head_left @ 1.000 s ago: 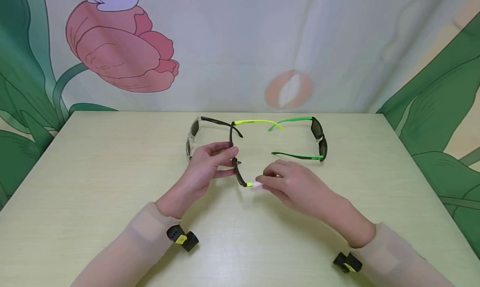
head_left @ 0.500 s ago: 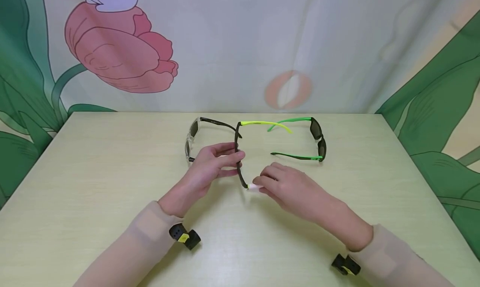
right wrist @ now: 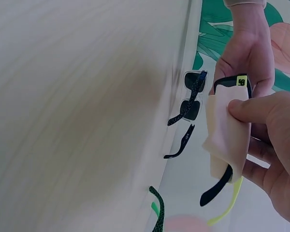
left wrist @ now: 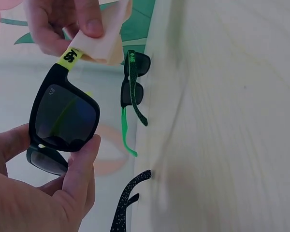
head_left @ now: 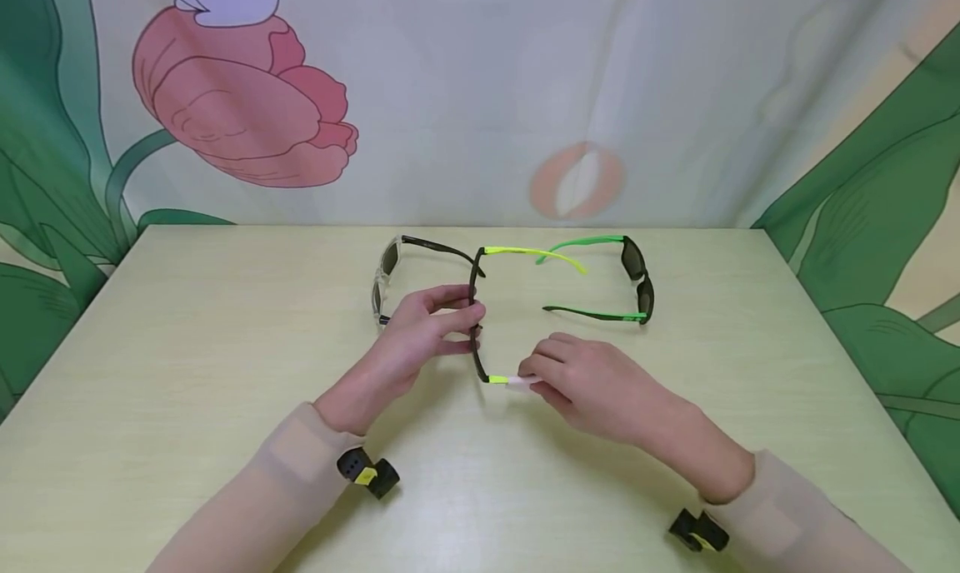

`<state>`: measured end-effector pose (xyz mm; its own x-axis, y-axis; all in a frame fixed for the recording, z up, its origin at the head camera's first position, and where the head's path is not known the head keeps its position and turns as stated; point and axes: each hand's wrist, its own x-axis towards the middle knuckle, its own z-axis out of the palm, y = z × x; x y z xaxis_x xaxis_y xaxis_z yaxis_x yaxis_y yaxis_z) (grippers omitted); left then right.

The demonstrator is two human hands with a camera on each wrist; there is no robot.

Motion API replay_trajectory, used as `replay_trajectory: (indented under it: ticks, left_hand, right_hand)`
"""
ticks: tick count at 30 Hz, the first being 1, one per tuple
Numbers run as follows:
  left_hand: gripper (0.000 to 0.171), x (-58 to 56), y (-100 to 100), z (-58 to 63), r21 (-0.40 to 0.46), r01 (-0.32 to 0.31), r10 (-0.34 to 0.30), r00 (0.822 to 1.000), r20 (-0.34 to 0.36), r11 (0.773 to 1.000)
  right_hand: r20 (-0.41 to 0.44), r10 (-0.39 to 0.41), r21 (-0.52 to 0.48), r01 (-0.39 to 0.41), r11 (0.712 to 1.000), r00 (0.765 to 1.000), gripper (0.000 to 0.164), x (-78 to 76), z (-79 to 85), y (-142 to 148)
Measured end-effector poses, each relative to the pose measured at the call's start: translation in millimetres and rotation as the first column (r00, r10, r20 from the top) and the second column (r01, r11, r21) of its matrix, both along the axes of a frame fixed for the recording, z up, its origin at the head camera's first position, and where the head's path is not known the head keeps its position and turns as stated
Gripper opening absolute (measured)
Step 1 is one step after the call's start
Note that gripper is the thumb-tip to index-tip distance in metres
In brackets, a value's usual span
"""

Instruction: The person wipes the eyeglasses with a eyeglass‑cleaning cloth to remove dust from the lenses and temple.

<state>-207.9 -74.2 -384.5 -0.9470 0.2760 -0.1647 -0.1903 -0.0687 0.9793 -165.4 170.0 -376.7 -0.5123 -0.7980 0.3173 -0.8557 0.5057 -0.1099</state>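
My left hand (head_left: 420, 327) grips a pair of black sunglasses (left wrist: 63, 116) by the middle of the frame, thumb on one side and fingers on the other. The sunglasses are held over the table with both temples unfolded. Yellow shows on the far temple (head_left: 532, 251) and at the near temple's hinge end. A pale cloth (right wrist: 229, 125) is folded around that near temple, and my right hand (head_left: 592, 381) pinches cloth and temple together between thumb and fingers. The temple's black tip (right wrist: 216, 186) sticks out of the cloth in the right wrist view.
Sunglasses with a clear frame (head_left: 381, 273) and black temples stand on the table behind my left hand. Black sunglasses with green temples (head_left: 634, 256) stand farther right, temples pointing left. The table's back edge (head_left: 300, 226) meets a printed curtain (head_left: 450, 98).
The held sunglasses have shifted slightly right. My right hand slid the cloth left over the hinge's yellow patch, then back right along the temple, leaving the patch showing again.
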Motion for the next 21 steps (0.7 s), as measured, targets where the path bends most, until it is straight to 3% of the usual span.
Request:
replay_trajectory:
  ticks: [9,21]
  left_hand:
    - [0.052,-3.7,-9.6,-0.1,0.009,0.013,-0.013,1.0,0.027,1.0]
    - [0.054,-8.2,-23.2,1.6,-0.03,0.032,-0.032,0.999,0.01,0.999]
  right_hand:
    - [0.014,-0.045,0.0,0.045,0.999,0.999,0.012,-0.7,-0.3,12.2]
    - [-0.026,-0.038,-0.117,0.034,0.993,0.999,0.017,-9.0,-4.8,28.4]
